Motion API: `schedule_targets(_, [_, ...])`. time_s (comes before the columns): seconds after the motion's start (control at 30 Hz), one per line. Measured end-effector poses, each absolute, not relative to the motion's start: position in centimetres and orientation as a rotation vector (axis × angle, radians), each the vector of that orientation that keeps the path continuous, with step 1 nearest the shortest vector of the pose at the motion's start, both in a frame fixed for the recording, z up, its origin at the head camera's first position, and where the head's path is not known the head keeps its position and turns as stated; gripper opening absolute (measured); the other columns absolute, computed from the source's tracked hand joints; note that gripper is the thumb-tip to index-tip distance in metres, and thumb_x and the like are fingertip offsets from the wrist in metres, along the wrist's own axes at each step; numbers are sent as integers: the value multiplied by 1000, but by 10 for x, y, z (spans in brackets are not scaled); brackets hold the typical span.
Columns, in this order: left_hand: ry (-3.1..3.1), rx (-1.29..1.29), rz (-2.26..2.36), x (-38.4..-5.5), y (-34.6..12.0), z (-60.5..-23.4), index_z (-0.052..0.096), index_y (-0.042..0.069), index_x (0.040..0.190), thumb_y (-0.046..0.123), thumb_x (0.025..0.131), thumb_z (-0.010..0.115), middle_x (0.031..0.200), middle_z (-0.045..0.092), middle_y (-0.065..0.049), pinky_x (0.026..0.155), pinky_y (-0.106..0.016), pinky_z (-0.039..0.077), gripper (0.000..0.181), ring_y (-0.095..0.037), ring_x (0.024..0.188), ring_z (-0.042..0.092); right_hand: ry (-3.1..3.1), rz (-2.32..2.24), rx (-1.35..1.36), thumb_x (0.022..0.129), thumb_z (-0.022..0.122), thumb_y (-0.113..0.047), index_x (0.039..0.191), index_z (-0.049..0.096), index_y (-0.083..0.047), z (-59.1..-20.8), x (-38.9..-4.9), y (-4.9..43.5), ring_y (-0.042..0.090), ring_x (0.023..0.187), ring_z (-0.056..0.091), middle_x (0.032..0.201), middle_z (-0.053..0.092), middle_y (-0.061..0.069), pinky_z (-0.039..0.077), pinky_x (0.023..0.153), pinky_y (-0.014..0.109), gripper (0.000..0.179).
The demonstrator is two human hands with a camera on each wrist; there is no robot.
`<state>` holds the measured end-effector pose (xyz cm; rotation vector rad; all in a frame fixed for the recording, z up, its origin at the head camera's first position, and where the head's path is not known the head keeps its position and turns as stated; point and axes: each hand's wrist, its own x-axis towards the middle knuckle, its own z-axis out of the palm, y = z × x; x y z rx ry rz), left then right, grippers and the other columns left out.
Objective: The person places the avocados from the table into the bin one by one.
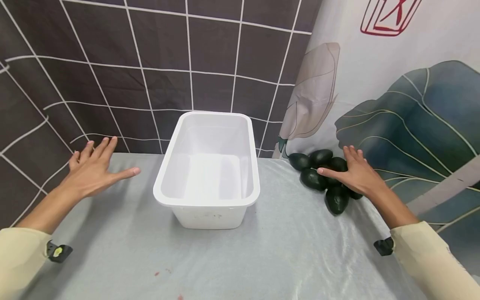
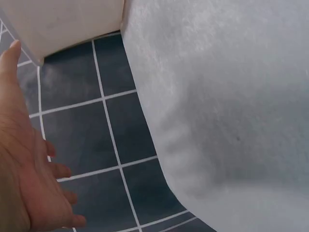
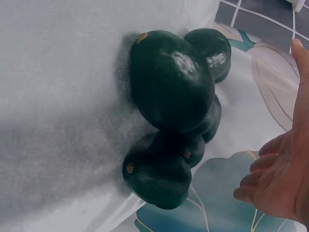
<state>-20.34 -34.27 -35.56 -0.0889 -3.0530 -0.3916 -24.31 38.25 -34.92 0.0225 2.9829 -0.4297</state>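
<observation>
A white plastic tub (image 1: 210, 216) stands in the middle of the table, with nothing inside it. To its left my left hand (image 1: 91, 171) hovers with fingers spread and thumb pointing at the tub. Several glossy dark green avocados (image 1: 313, 179) lie in a pile to the tub's right. Over the right side of that pile is my right hand (image 1: 358, 173), fingers extended and partly hiding some of them. In the right wrist view the hand (image 3: 285, 169) appears apart from the avocados (image 3: 171, 82), its palm facing them and holding nothing.
A pale grey cloth covers the table (image 1: 225, 262), with a few small reddish marks near the front. Behind hangs a dark sheet (image 1: 161, 87) with white grid lines. A patterned curtain (image 1: 405, 125) borders the right side, close to the avocados.
</observation>
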Motion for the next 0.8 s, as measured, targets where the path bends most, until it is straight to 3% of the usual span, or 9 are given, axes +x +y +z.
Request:
schedule_targets(0.37, [-3045, -160, -393, -208, -324, -346, 1, 9, 182, 81, 97, 66, 188, 7, -29, 127, -88, 1, 129, -64, 172, -3, 2951, -485, -28, 92, 65, -91, 178, -14, -3, -352, -243, 377, 57, 173, -7, 186, -16, 28, 13, 126, 92, 146])
schedule_targets(0.8, [-3023, -217, -398, -214, -308, -333, 4, 5, 182, 79, 95, 70, 188, 13, -29, 134, -82, 2, 132, -57, 174, 4, 2944, -467, -34, 88, 69, -93, 180, -10, -8, -355, -243, 371, 66, 168, 15, 187, -5, 31, 21, 124, 92, 148])
